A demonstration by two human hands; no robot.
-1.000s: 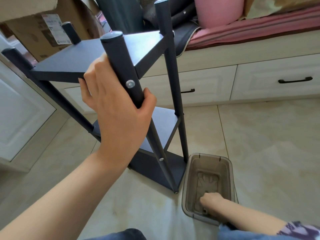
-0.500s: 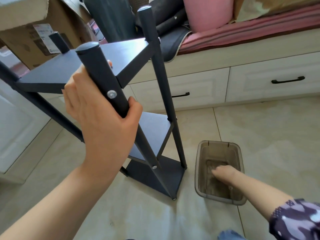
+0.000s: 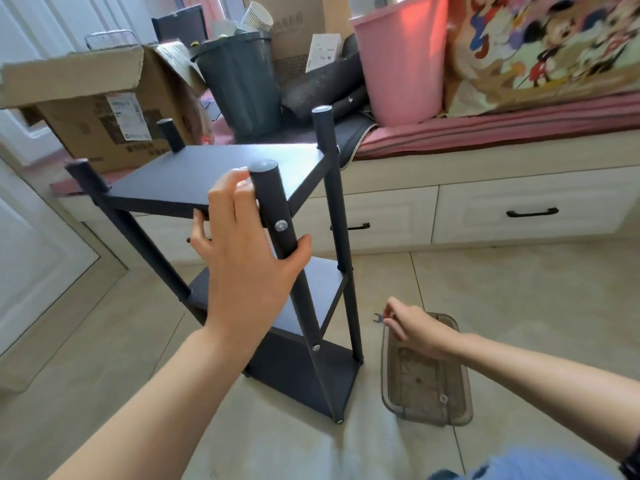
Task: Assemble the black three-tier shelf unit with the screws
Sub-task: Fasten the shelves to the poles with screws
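Cardboard fills the far left, where we see a box (image 3: 100,109) resting on the window seat beside a dark bin (image 3: 239,81). In front of it the black shelf unit (image 3: 214,178) stands upright on the tiled floor (image 3: 519,289), its three boards stacked between four posts. Our left hand (image 3: 242,258) grips the near post (image 3: 277,216), the fingers (image 3: 221,199) curled over the edge of the top board and the thumb pressed against the post just below a silver screw head (image 3: 281,225). A second screw (image 3: 315,347) shows lower on the same post. To the right, our right hand (image 3: 412,330) hovers above a smoky plastic tray (image 3: 464,403) on the floor, pinching a small wrench (image 3: 379,318) between thumb and fingertips. A tiny washer (image 3: 443,398) lies in the tray. Behind, white drawers (image 3: 519,213) carry black handles.
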